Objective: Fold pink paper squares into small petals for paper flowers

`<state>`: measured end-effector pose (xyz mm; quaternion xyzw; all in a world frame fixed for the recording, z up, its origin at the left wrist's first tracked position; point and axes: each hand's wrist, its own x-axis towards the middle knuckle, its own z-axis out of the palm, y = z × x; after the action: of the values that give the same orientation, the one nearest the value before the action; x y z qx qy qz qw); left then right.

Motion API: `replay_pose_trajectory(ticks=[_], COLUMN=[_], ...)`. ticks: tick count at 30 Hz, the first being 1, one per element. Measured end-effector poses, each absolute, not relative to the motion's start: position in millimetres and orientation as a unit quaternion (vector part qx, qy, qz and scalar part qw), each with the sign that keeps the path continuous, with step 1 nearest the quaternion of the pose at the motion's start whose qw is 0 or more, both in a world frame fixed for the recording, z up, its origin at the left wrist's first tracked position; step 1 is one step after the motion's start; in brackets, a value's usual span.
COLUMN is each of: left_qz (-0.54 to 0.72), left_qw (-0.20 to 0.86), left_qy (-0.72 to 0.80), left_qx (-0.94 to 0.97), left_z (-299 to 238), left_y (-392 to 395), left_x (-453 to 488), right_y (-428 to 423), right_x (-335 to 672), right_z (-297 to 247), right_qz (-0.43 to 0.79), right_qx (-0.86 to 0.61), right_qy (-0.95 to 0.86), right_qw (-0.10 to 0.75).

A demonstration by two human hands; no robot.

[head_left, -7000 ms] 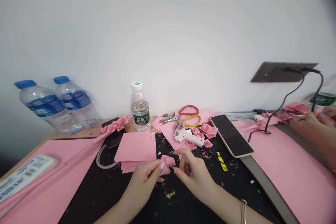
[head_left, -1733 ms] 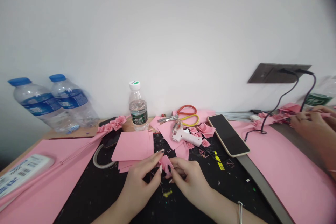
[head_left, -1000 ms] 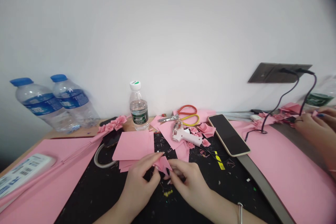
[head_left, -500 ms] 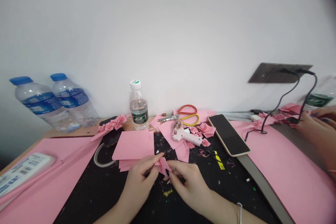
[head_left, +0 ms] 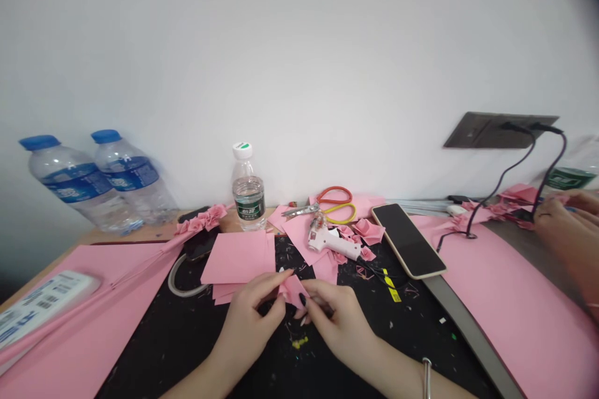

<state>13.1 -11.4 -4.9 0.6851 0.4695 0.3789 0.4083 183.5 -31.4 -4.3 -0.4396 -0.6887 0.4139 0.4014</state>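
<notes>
My left hand (head_left: 246, 324) and right hand (head_left: 337, 330) are close together over a black cutting mat (head_left: 187, 349), not touching each other, both pinching a small folded pink paper piece (head_left: 292, 291) between thumbs and fingers, left from its left side, right from its right, fingers curled, not spread, piece held just above the mat, just beside a stack of pink paper squares (head_left: 238, 260), a metal bangle (head_left: 426, 380) on my right wrist, small yellow glue blobs (head_left: 300, 342) on the mat below my hands, past the stack a white glue gun (head_left: 330, 244) lying on loose pink paper, behind it scissors with red and yellow loop handles (head_left: 327, 206), small pink paper flowers (head_left: 367, 232) around the glue gun, to the right a black smartphone with a gold edge (head_left: 407, 240) lying on the mat, further right another person's hands (head_left: 566, 230) working at pink paper flowers (head_left: 517, 209) on a pink card sheet (head_left: 515, 305), at the back a clear water bottle with a white cap (head_left: 248, 196) upright, two larger bottles with blue caps (head_left: 79, 184) tilted against the white wall, a white power strip (head_left: 47, 302) on pink card at far left
</notes>
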Motion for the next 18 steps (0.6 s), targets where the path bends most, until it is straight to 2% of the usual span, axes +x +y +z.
replay_pose_trajectory(ticks=[4, 18], left_qz=[0.363, 0.28], left_qw=[0.487, 0.627], left_qy=[0.455, 0.451], left_qx=[0.651, 0.571], left_z=[3.5, -0.1], left_y=[-9.0, 3.1], left_x=[10.4, 8.7], right_y=[-26.6, -20.8], right_x=[184.5, 184.6], right_z=[-7.1, -6.7], right_qz=[0.432, 0.528], right_qx=[-0.46, -0.444], right_qy=[-0.658, -0.578], right_qw=[0.411, 0.436])
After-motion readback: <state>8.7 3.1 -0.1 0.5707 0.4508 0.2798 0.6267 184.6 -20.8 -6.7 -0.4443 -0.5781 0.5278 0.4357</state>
